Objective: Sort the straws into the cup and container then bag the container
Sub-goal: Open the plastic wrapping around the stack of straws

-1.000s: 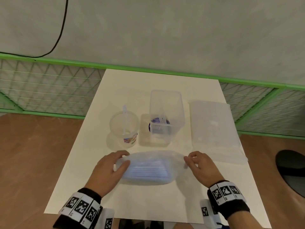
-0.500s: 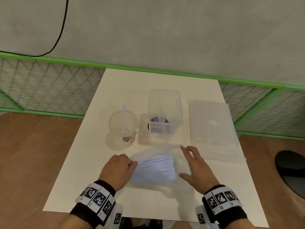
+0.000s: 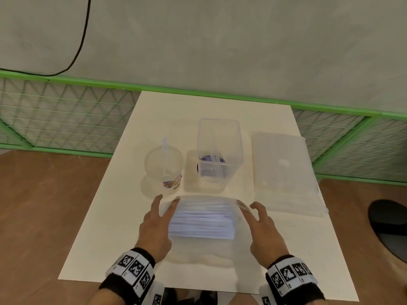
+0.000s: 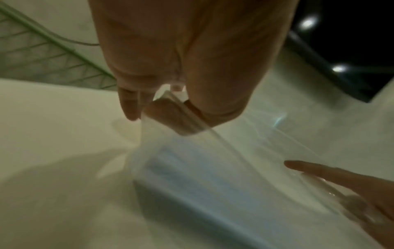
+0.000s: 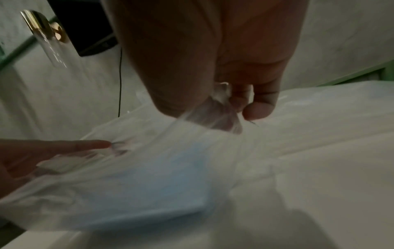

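A clear plastic packet of white-blue straws [image 3: 201,221] lies near the front of the white table [image 3: 123,249], its far edge raised. My left hand [image 3: 168,201] pinches the packet's far left corner [image 4: 170,114] between thumb and finger. At the far right corner [image 5: 224,107] my right hand [image 3: 253,208] pinches the plastic the same way. Behind the packet stand a clear cup [image 3: 164,166] with one straw in it and a tall clear container [image 3: 218,148] that also holds a straw.
A flat clear bag [image 3: 284,170] lies on the table's right side. A green mesh fence [image 3: 66,119] runs behind the table against a grey wall. A black round object [image 3: 389,227] sits on the brown floor at the right.
Both hands moved from the packet's sides to its far corners and took hold of the plastic. The packet's far edge has come up off the table.
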Motion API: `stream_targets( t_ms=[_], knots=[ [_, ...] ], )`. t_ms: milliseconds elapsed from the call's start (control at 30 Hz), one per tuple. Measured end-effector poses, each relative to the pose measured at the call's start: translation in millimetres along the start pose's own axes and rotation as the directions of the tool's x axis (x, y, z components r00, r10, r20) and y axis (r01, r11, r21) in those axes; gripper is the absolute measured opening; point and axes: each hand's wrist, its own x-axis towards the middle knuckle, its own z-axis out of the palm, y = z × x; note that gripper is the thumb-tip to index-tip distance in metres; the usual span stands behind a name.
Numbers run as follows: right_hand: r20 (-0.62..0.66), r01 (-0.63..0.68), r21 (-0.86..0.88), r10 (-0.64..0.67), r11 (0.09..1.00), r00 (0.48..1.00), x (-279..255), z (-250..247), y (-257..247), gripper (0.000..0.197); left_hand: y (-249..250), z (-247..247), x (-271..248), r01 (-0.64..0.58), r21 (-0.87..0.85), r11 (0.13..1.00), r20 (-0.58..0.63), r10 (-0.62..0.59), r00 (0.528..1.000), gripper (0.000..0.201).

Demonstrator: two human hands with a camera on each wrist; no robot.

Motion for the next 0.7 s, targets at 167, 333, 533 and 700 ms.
stream_targets(
  t_ms=[167, 333, 533, 700],
  knots=[
    [0.04, -0.028, 0.114, 0.024, 0.993, 0.999, 24, 14, 3, 0.113, -10, 17, 30, 0.067, -0.247, 0.967, 0.148, -0.031, 0.989, 0.106],
    [0.085, 0.021, 0.367, -0.056, 0.93, 0.995, 45, 26, 5, 0.099, -7, 27, 41, 0.036, -0.449, 0.893, 0.152, 0.037, 0.988, 0.104],
    [0.072, 0.02, 0.488, -0.063, 0.872, 0.995, 48, 23, 14, 0.105, -6, 20, 42, 0.042, -0.573, 0.819, 0.118, 0.031, 0.992, 0.105],
    [0.033, 0.016, 0.476, -0.036, 0.879, 0.999, 46, 24, 27, 0.114, -7, 22, 37, -0.039, -0.628, 0.777, 0.037, 0.08, 0.996, 0.106]
  ],
)
